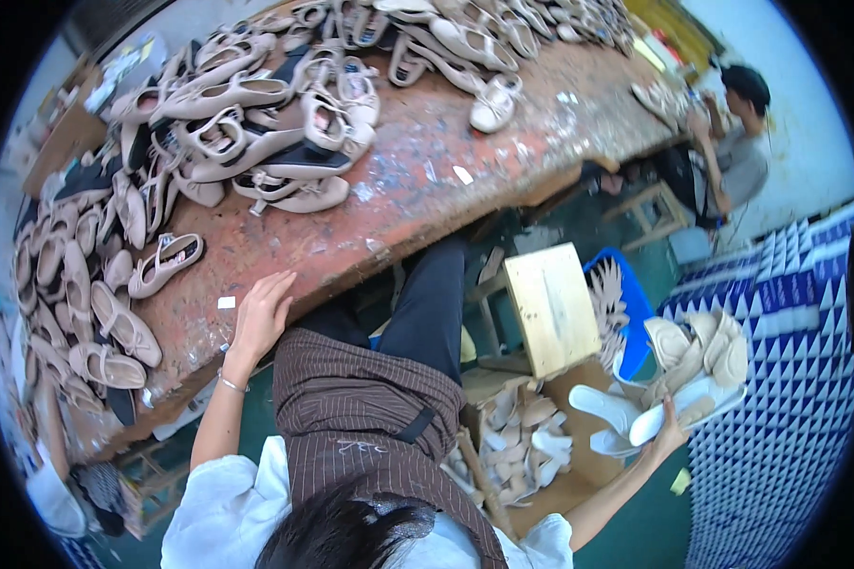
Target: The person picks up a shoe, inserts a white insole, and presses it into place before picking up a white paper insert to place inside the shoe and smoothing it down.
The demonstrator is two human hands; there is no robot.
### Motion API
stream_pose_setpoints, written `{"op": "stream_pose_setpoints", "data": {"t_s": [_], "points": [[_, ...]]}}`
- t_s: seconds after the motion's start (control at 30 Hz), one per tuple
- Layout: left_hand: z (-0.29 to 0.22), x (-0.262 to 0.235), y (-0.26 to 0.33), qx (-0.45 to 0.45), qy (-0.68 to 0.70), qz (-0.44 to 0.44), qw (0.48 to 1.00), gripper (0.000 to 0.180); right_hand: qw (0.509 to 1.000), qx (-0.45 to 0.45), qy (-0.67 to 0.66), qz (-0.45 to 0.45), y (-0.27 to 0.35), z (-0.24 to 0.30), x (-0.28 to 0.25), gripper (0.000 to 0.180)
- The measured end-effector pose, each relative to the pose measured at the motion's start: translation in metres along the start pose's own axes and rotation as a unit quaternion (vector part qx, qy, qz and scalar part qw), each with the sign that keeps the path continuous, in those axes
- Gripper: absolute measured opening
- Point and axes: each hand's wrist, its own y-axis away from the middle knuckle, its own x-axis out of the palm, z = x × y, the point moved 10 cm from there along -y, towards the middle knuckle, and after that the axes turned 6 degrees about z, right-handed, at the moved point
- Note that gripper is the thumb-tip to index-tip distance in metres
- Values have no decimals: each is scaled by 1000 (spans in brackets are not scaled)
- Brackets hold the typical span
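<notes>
Where the worn table spreads across the far and left side, a heap of beige shoes covers much of its far and left part. Right of it stands a blue-and-white stack, with a seated co-worker beyond, at the far right, beside a few more shoes. Near the middle, below the table's edge, an open carton holds beige and white pieces; just beyond it are a pale wooden board and, to the right, a blue tub. Between tub and stack lies a bundle of white soles and beige parts. The right hand reaches there, fingers touching the soles; I cannot tell whether they grip. The left hand rests at the table's near edge, holding nothing, its fingers extended and loose. One shoe sits apart, right of the heap. A white slip lies just left of the left hand.
</notes>
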Motion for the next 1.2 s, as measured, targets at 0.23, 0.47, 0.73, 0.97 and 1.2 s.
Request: {"op": "stream_pose_setpoints", "data": {"t_s": [0.23, 0.47, 0.73, 0.97, 1.2], "points": [[71, -24, 73, -180, 30, -96, 978, 38, 956, -31, -20, 291, -14, 126, 339, 54], [105, -32, 113, -296, 36, -144, 944, 38, 848, -179, 85, 492, 125, 172, 684, 95], [106, -49, 51, -288, 61, -196, 935, 38, 830, -195, 35, 521, 124, 106, 757, 87], [35, -75, -74, -60, 102, -204, 972, 39, 841, -370, 169, 356, 114, 147, 731, 41], [28, -140, -93, -105, -3, -340, 935, 35, 807, -565, 43, 165, 138, 254, 669, 36]]}}
